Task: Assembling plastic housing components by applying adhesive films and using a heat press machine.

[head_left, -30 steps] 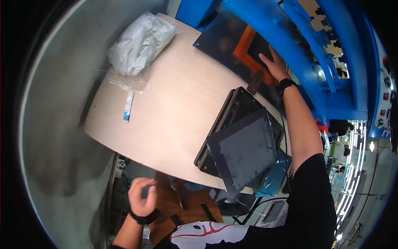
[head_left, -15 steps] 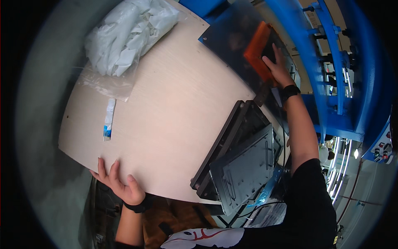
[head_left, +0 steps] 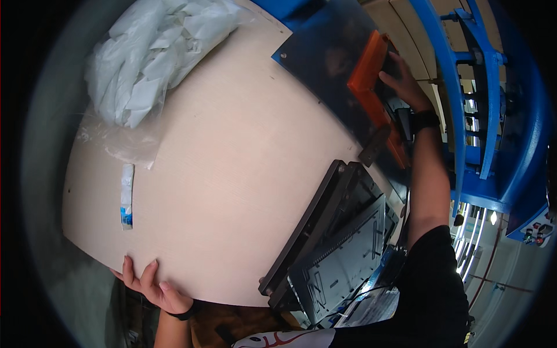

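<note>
My left hand [head_left: 152, 288] lies at the near left edge of a pale wooden tabletop [head_left: 220, 174], fingers spread, nothing held. On the far right, my right hand [head_left: 405, 84] reaches beside an orange angled bar [head_left: 365, 81]. Its thumb and fingers stand apart over a dark area behind the bar; part of that area is hidden, and no held object shows. The bar is on a dark, shiny plate [head_left: 319, 52] at the table's far right. Both wrists wear black bands.
A clear bag of white pieces [head_left: 151, 58] lies at the far left, with a small white-and-blue strip [head_left: 127, 197] nearer me. A dark metal frame [head_left: 307, 226] and a grey slotted plate [head_left: 342, 261] lean near right. Blue machine framework [head_left: 452, 87] rises at right.
The view has shifted, so the bag and strip appear farther left and lower. My right hand has moved from over the orange bar to its right side; my left hand stays at the edge.
</note>
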{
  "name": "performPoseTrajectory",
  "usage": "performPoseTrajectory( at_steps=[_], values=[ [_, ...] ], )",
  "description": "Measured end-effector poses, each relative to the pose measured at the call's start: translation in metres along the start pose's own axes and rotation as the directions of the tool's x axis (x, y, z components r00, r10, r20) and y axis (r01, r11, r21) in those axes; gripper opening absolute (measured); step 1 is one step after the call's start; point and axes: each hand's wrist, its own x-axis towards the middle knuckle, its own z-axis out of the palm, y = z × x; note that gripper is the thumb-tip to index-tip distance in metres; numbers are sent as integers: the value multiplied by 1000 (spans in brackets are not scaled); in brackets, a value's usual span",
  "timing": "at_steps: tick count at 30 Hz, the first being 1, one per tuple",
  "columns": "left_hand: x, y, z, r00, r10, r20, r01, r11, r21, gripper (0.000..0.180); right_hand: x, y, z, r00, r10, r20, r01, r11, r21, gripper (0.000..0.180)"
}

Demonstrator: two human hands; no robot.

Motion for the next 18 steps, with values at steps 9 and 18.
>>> performPoseTrajectory(
  at_steps=[9, 18],
  values=[
    [-1, -2, -6, 997, -3, 80, -1, 999, 50, 35, 3, 7, 4, 991, -128, -35, 130, 989, 73, 93],
    [0, -4, -3, 998, 24, 60, -28, 998, 63, 39, -25, 52, 9, 996, 85, 31, -88, 990, 110, 84]
  ],
)
